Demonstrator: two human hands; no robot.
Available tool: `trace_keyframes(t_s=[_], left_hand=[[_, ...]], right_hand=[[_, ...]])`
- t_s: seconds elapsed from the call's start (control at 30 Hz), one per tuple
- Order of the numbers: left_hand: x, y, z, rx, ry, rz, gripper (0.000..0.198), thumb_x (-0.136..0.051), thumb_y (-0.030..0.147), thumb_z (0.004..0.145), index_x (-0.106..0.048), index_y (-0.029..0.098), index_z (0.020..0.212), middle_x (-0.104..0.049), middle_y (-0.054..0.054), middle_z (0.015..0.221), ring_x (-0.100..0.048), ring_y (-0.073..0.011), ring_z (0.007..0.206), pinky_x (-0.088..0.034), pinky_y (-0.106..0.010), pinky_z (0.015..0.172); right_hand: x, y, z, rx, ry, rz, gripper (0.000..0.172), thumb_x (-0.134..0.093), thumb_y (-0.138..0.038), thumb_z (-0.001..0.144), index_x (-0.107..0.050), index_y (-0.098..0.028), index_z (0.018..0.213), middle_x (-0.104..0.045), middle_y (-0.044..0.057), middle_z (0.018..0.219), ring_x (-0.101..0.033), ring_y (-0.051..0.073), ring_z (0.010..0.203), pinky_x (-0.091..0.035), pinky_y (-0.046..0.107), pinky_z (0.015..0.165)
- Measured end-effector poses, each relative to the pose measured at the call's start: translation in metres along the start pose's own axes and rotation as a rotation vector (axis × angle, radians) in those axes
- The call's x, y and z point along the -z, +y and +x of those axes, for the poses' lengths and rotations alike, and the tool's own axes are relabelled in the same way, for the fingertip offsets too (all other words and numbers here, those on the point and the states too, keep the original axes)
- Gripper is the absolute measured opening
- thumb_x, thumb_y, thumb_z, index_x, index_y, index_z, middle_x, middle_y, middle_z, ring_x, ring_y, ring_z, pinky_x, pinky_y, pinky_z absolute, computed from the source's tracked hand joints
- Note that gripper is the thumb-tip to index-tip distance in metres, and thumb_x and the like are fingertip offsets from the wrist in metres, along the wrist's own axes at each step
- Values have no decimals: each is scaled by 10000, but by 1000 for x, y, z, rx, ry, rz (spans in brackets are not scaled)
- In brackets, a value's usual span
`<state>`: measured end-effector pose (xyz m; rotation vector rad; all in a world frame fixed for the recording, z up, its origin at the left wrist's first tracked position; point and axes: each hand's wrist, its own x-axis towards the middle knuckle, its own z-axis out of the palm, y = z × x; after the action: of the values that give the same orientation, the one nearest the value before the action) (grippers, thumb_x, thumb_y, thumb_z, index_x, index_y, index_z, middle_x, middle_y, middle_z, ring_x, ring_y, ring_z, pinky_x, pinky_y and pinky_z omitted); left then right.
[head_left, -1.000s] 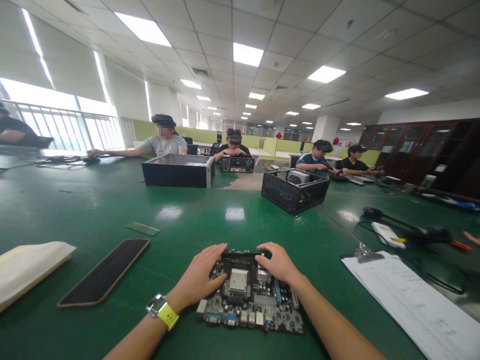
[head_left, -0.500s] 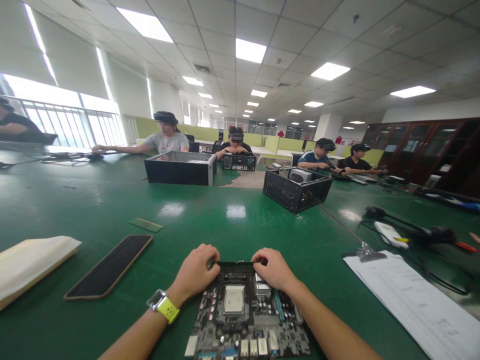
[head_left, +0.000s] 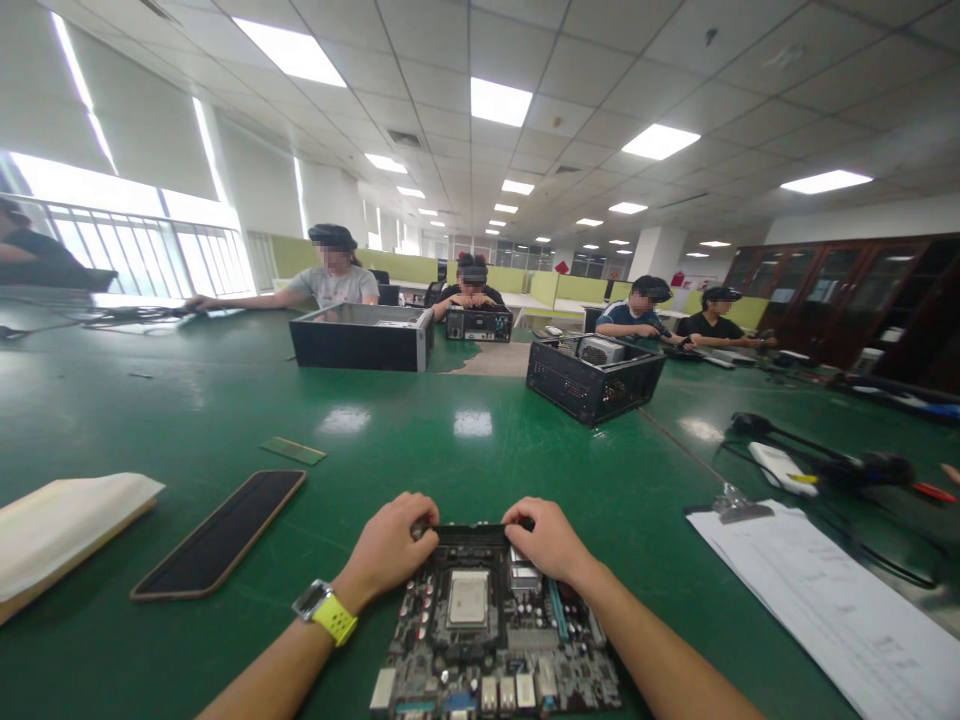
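Note:
A computer motherboard (head_left: 491,640) lies flat on the green table (head_left: 465,450) right in front of me, its square silver processor near the middle and its ports along the near edge. My left hand (head_left: 386,550), with a yellow-strapped watch on the wrist, curls its fingers over the board's far left corner. My right hand (head_left: 551,540) curls over the far right corner. Both hands pinch a long black part that runs along the board's far edge.
A black pad (head_left: 221,530) and a padded envelope (head_left: 64,525) lie to the left, a small green strip (head_left: 292,450) beyond. A clipboard with papers (head_left: 817,590) and cables (head_left: 817,460) are on the right. Two open computer cases (head_left: 360,340) (head_left: 592,375) stand farther off, several people seated behind.
The motherboard has come closer to me and now lies flatter. My left hand's fingers, spread on the board a second ago, have curled onto its far edge. Little changed in the last half second.

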<state>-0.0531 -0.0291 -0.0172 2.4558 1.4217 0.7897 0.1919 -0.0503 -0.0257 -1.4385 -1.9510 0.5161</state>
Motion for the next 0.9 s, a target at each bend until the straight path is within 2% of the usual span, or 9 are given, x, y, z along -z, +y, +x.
trace_keyframes(t_s=[0.13, 0.27, 0.37, 0.47, 0.5, 0.6, 0.67, 0.77, 0.9], left_hand=[[0, 0, 0, -6, 10, -18, 139, -484, 155, 678, -574, 208, 768, -583, -1, 772, -536, -175, 763, -411, -288, 723], [1, -1, 0, -19, 66, -66, 165, -485, 193, 735, -593, 211, 859, -610, -9, 826, -560, -179, 807, -439, -298, 761], [3, -4, 0, -17, 138, -81, 154, -474, 245, 791, -593, 208, 882, -620, -19, 853, -568, -184, 824, -453, -310, 774], [5, -6, 0, -4, 193, -72, 153, -473, 287, 816, -594, 206, 866, -625, -22, 844, -573, -183, 806, -461, -311, 755], [5, -6, 1, -3, 204, -66, 155, -476, 298, 819, -595, 207, 858, -627, -22, 837, -575, -182, 799, -462, -309, 748], [6, -6, 1, -4, 224, -51, 168, -476, 317, 825, -602, 206, 839, -633, -20, 813, -579, -179, 780, -464, -299, 733], [6, -6, 1, -6, 234, -47, 183, -470, 322, 831, -607, 200, 832, -637, -21, 802, -580, -177, 768, -462, -295, 726], [6, -6, 2, -11, 248, -53, 200, -463, 329, 840, -613, 198, 827, -644, -23, 803, -581, -174, 757, -461, -289, 722], [5, -6, 2, -20, 243, -59, 211, -464, 342, 845, -619, 198, 836, -649, -21, 810, -583, -172, 754, -463, -290, 722]], right_hand=[[11, -10, 0, -12, 24, -20, 200, -565, -244, 748, -686, -200, 902, -678, 23, 910, -580, 169, 876, -418, 273, 802], [18, -55, -16, 42, 65, -134, 285, -554, -367, 800, -657, -208, 1013, -658, 49, 1023, -549, 213, 991, -393, 330, 890], [-4, -97, -40, 149, -61, -217, 470, -513, -583, 791, -634, -224, 1070, -648, 84, 1068, -546, 271, 1008, -391, 418, 907], [-46, -124, -61, 170, -128, -311, 745, -567, -741, 627, -603, -205, 1144, -598, 156, 1176, -493, 385, 1101, -342, 558, 943], [-60, -128, -65, 148, -140, -343, 756, -583, -748, 600, -617, -205, 1127, -580, 171, 1205, -477, 406, 1120, -340, 583, 935], [-88, -129, -71, 129, -174, -390, 571, -616, -652, 652, -680, -192, 983, -557, 195, 1227, -483, 409, 1117, -393, 569, 875], [-89, -123, -72, 167, -190, -389, 455, -624, -564, 692, -690, -176, 921, -569, 199, 1200, -501, 392, 1094, -417, 542, 855], [-73, -108, -67, 219, -190, -372, 415, -584, -513, 744, -670, -172, 964, -574, 181, 1194, -508, 366, 1088, -409, 521, 882], [-36, -74, -42, 134, -96, -411, 386, -478, -467, 838, -619, -173, 1046, -576, 147, 1191, -486, 325, 1123, -373, 475, 925]])
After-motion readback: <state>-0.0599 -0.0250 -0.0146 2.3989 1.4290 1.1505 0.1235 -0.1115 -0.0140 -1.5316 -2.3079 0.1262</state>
